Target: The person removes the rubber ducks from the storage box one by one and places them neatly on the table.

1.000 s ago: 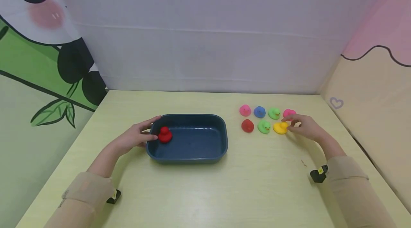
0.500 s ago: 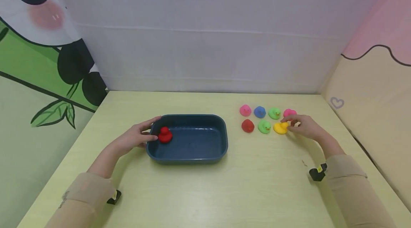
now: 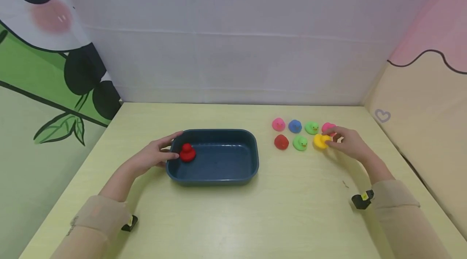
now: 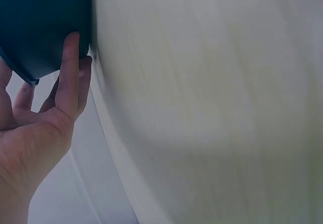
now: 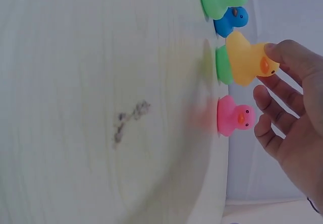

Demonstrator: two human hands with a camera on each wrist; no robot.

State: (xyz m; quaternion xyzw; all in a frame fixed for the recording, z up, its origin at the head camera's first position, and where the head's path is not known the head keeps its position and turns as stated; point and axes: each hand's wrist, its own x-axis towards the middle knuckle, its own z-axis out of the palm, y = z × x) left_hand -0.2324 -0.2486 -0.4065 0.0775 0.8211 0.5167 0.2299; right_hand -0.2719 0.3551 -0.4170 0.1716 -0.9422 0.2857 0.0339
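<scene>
My left hand (image 3: 155,154) holds the left end of a dark blue tray (image 3: 211,182), thumb at the rim and fingers along the outer wall. Inside that tray, at its left, sits a red rubber duck (image 3: 187,153). With thumb and fingertips my right hand (image 3: 348,143) pinches the head of a yellow rubber duck (image 5: 242,60). This duck hangs just over the table, its shadow apart from it in the right wrist view. A pink duck (image 5: 234,117) stands close by the right hand's lower fingers.
Left of the right hand, a green duck (image 3: 300,143) and a red duck (image 3: 281,142) form the front row. Behind stand another green duck (image 3: 311,128), a blue duck (image 3: 295,126) and a pink duck (image 3: 279,124). A pale wall (image 3: 233,64) rises behind the table.
The yellow duck has come up slightly off the table and moved a little right, with the right hand. The left hand and tray have stayed still.
</scene>
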